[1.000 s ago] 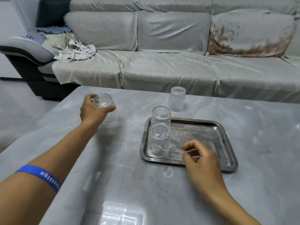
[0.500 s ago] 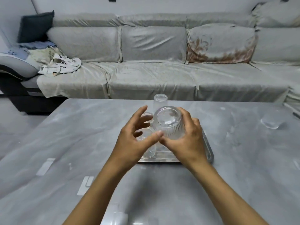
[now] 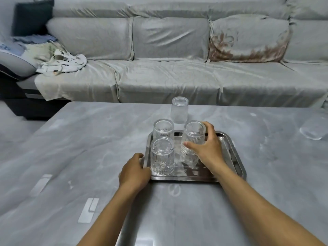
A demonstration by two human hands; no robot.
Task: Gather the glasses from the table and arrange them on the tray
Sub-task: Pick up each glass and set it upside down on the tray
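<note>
A steel tray is set on the grey bench, with three ribbed glasses standing upside down on it. The near glass is placed at the tray's near left corner, just at 2 o'clock from the left hand. The left forearm is stretched forward from the lower edge of the view, and the left hand is curled loosely over the tray's left rim, with nothing gripped inside it; whether the rim is pinched cannot be told. A second glass is seen directly behind the near one, at 12 o'clock from it. The third glass is found at 3 o'clock from the second, and is slightly tilted. It is grasped around its side by the right hand, the thumb laid across the front and the fingers wrapped behind. The right forearm is extended from the lower right corner. Beyond the tray, at 12 o'clock, a smooth glass is left inverted on the bench. A further clear glass, lying on its side, is seen well apart at 3 o'clock, near the bench's edge. A covered sofa is visible behind.
</note>
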